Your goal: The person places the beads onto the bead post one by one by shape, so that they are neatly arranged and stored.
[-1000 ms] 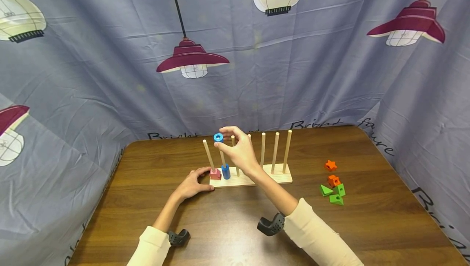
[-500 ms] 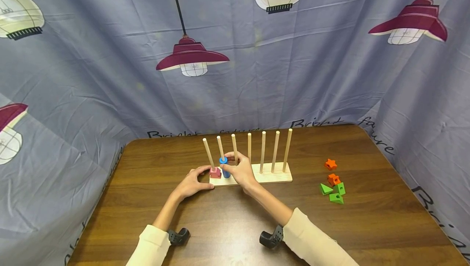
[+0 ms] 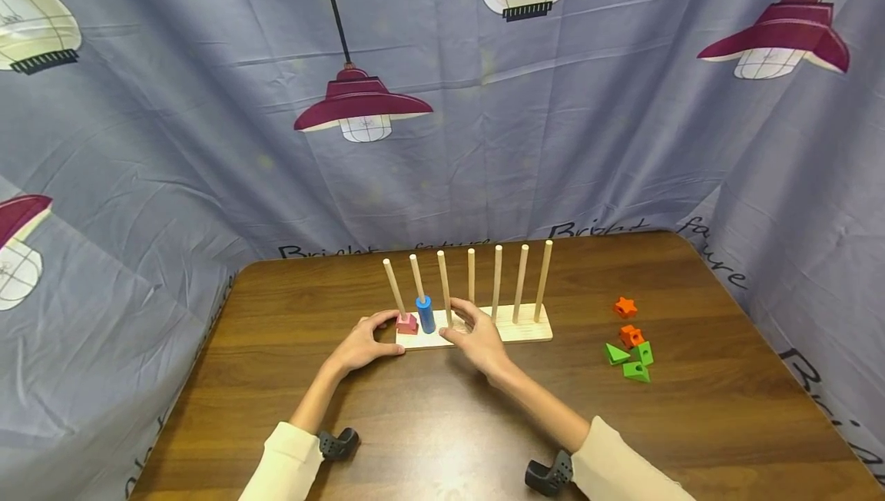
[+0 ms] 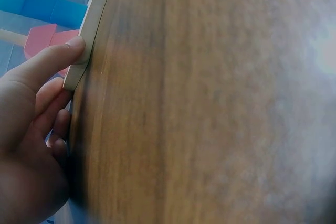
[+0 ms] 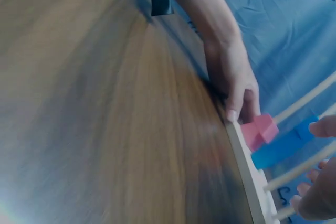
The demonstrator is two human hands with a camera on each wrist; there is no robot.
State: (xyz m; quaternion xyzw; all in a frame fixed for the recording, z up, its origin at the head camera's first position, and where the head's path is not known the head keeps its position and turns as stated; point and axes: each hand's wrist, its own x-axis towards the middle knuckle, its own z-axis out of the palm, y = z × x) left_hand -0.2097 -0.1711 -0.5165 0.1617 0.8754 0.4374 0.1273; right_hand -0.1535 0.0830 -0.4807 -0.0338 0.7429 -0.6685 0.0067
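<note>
My left hand [image 3: 359, 343] holds the left end of a wooden peg board [image 3: 512, 332], thumb at its front edge and fingers around the end, as the left wrist view shows. Pink blocks [image 3: 406, 324] sit low on the leftmost peg. Blue cylinders [image 3: 425, 315] are stacked on the second peg. My right hand [image 3: 478, 340] is by the third and fourth pegs, fingers relaxed and apart, holding nothing. In the right wrist view, its fingers are near the blue cylinders [image 5: 283, 148].
Right of the board lie orange star blocks [image 3: 625, 307] and several green triangular blocks [image 3: 636, 371] on the brown table [image 3: 429, 424]. The pegs right of the blue stack carry no blocks. A grey curtain [image 3: 442, 178] hangs behind the table.
My right hand lowered a blue cylinder down the second peg onto the other blue piece, let go, and moved right. My left hand stayed at the board's end.
</note>
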